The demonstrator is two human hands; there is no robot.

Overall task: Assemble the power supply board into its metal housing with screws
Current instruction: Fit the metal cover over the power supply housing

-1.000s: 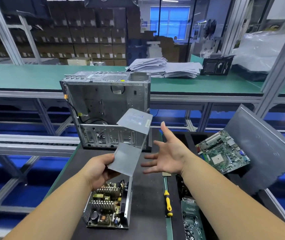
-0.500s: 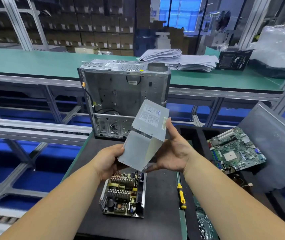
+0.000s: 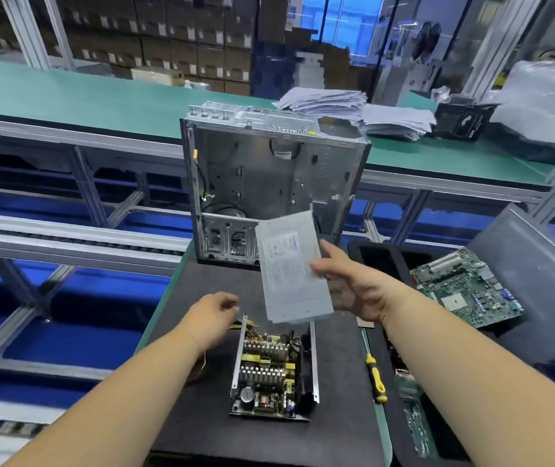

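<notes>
The power supply board [image 3: 269,369] lies in its open metal tray on the black mat, heat sinks and yellow parts facing up. My right hand [image 3: 350,284] grips the grey metal cover [image 3: 291,267] by its right edge, thumb on its labelled face, holding it upright in the air above the far end of the board. My left hand [image 3: 213,316] hovers just left of the tray's far corner, fingers loosely curled, holding nothing. A yellow-handled screwdriver [image 3: 376,377] lies to the right of the board.
An open computer case [image 3: 269,176] stands upright at the mat's far end. A green motherboard [image 3: 468,291] leans in a black bin beside a grey panel [image 3: 545,281] at right. Paper stacks [image 3: 353,109] sit on the green bench behind. A conveyor runs at left.
My left hand let go of the cover and dropped toward the tray's corner. My right hand now holds the cover alone and has turned its labelled face toward me.
</notes>
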